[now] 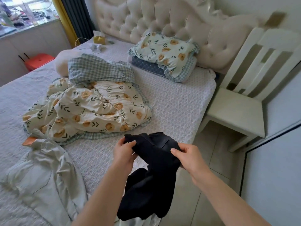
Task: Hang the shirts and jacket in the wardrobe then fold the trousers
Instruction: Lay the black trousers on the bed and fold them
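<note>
Head view, items as found:

1. Black fabric trousers [151, 162], bunched, held in the air over the near right corner of the bed; the lower part hangs down between the forearms.
2. Left hand [124, 150], fingers and thumb curled round one upper end of the trousers.
3. Right hand [187, 158], thumb on top, pinching the other upper end.
4. Bed with white quilted cover [179, 103].
5. Crumpled pale grey-green garment [40, 173], lying on the cover at near left; kind cannot be told.
6. Rumpled cream duvet with orange flowers [91, 108], mid-bed.
7. Flowered pillow [164, 53], against the cream tufted headboard [162, 18].
8. White wooden chair [241, 103], just beside the bed.
</note>
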Demonstrator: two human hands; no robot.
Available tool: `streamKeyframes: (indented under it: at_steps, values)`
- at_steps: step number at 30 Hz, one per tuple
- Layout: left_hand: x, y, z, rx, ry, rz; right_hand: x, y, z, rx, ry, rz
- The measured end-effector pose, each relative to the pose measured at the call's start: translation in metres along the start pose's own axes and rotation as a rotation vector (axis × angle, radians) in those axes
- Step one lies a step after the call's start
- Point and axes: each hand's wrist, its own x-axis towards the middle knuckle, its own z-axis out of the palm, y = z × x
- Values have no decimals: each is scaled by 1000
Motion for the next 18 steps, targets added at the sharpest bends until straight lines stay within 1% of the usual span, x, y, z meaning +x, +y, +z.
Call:
streamKeyframes:
  at_steps: [4,7,11,14,18]
  values:
    - [-9,11,31,60,-108,104,-3,3,-24,-61,0,27]
    - [-19,20,55,102,-192,156,-3,2,-38,-107,-97,57]
    - [-36,32,83,274,-287,240,-8,-8,-58,-188,-215,153]
    - [-53,37,98,424,-329,327,-4,-23,-77,-186,-134,114]
    - [-78,46,110,622,-452,453,10,-47,-103,-298,-3,-63]
